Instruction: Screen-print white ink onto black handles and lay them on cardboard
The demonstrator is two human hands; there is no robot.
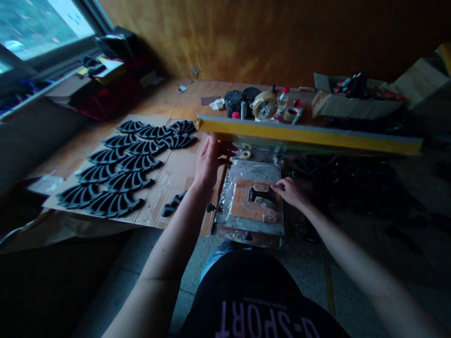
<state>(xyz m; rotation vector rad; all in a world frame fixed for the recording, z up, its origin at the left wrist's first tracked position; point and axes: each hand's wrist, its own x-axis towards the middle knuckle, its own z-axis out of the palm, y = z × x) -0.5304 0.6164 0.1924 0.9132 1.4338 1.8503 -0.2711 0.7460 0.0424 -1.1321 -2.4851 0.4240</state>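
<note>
A long frame with a yellow edge (310,134) stands raised across the bench. Just under its left end is my left hand (208,162), its fingers apart and partly hidden beneath the frame. On a metal plate (229,220) lies a brown board (243,206), and a black curved part (262,193) rests on it. My right hand (287,189) pinches at the right end of that black part; whether its fingertips grip it is too small to tell.
Rows of black ribbed parts (121,173) lie on cardboard (179,169) at the left. Behind the frame stand dark tubs (233,102), tape rolls (264,105) and a red-capped bottle (283,99). An open carton (338,105) sits at the back right; black items lie at the right.
</note>
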